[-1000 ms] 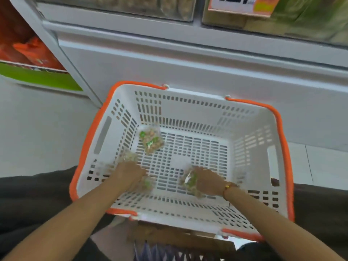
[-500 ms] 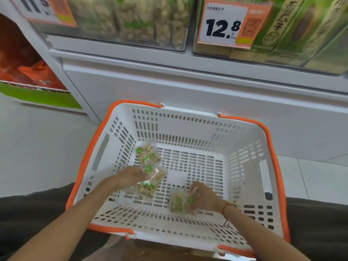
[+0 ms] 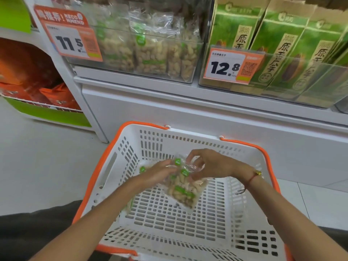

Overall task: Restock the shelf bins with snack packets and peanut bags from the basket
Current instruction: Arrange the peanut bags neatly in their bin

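Over the middle of the basket (image 3: 271,181), my right hand (image 3: 214,164) pinches the clear top seam of the peanut bags (image 3: 183,187) between thumb and fingertips, and my left hand (image 3: 160,172) curls round their left side, so both hands hold the same small bundle. The bags hang clear of the basket floor, long axis running from the pinched seam near the far wall down toward the near right corner. How many bags are in the bundle I cannot tell; green labels overlap. The clear bin of peanuts (image 3: 150,53) with the 11.5 price tag (image 3: 71,40) sits straight up and beyond my fingers, slightly left, so the left hand is nearer. I judge the lift goes up and forward over the basket's far rim.
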`<state>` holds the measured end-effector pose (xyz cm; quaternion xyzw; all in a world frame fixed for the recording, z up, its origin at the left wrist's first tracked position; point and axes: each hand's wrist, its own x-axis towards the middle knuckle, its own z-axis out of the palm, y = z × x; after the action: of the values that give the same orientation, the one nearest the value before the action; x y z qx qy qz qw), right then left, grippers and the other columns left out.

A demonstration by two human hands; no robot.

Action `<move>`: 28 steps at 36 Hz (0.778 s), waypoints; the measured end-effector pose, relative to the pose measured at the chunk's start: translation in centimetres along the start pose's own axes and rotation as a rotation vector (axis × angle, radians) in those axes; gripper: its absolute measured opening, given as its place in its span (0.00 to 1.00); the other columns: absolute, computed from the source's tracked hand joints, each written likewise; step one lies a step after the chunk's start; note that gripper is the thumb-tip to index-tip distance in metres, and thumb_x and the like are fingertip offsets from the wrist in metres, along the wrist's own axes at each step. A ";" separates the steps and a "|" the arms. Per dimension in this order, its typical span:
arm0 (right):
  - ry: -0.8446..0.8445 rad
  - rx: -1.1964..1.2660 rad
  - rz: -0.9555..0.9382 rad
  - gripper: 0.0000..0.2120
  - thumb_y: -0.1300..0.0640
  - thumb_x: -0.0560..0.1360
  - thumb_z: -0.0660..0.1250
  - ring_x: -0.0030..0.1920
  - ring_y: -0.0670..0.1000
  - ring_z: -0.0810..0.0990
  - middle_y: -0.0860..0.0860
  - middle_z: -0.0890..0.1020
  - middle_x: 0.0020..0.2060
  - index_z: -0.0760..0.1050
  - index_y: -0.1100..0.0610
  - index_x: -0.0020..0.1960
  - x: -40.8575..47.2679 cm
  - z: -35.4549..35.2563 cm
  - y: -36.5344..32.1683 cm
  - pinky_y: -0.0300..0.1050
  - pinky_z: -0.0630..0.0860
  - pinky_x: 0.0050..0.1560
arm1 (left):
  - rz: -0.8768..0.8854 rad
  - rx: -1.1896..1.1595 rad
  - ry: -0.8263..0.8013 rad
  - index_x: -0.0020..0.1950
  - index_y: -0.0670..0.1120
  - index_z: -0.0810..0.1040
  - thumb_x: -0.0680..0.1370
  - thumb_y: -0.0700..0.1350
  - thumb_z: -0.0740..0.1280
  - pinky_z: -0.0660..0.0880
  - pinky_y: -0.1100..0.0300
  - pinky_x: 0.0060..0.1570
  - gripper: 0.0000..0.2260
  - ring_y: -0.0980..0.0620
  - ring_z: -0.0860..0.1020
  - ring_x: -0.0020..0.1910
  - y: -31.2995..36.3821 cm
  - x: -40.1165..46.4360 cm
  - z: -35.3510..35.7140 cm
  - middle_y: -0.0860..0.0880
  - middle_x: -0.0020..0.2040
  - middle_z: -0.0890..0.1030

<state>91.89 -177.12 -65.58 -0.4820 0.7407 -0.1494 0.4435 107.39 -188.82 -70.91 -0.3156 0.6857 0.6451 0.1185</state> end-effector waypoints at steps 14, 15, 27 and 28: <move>0.618 0.057 -0.160 0.17 0.46 0.61 0.79 0.41 0.42 0.78 0.43 0.81 0.37 0.80 0.43 0.48 0.3 1.0 -0.7 0.42 0.76 0.45 | 0.107 0.004 0.030 0.69 0.53 0.67 0.66 0.56 0.76 0.66 0.63 0.62 0.35 0.58 0.68 0.64 1.6 -1.8 -2.2 0.58 0.64 0.71; 0.662 0.047 -0.170 0.19 0.45 0.62 0.79 0.43 0.41 0.78 0.42 0.81 0.39 0.79 0.42 0.50 0.2 1.0 -1.1 0.40 0.75 0.46 | 0.126 -0.005 0.033 0.69 0.55 0.68 0.65 0.57 0.77 0.67 0.62 0.63 0.35 0.58 0.68 0.66 1.9 -2.1 -2.6 0.58 0.65 0.72; 0.399 0.479 -0.308 0.19 0.47 0.70 0.69 0.55 0.36 0.78 0.41 0.81 0.54 0.73 0.49 0.60 -2.5 -4.4 -11.4 0.31 0.73 0.54 | 0.514 -0.164 0.227 0.54 0.60 0.73 0.73 0.38 0.71 0.71 0.77 0.43 0.19 0.78 0.74 0.45 10.7 -6.9 -9.1 0.72 0.42 0.80; 0.401 0.498 -0.339 0.19 0.49 0.70 0.70 0.55 0.37 0.78 0.42 0.82 0.54 0.73 0.49 0.60 -2.5 -5.2 -12.6 0.29 0.73 0.51 | 0.551 -0.176 0.247 0.56 0.59 0.74 0.72 0.40 0.73 0.72 0.73 0.48 0.19 0.74 0.76 0.49 11.5 -7.6 -9.8 0.68 0.46 0.82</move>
<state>95.38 -182.26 -53.20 -0.4364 0.6634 -0.4882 0.3621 108.91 -196.46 -55.96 -0.2031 0.6960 0.6667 -0.1728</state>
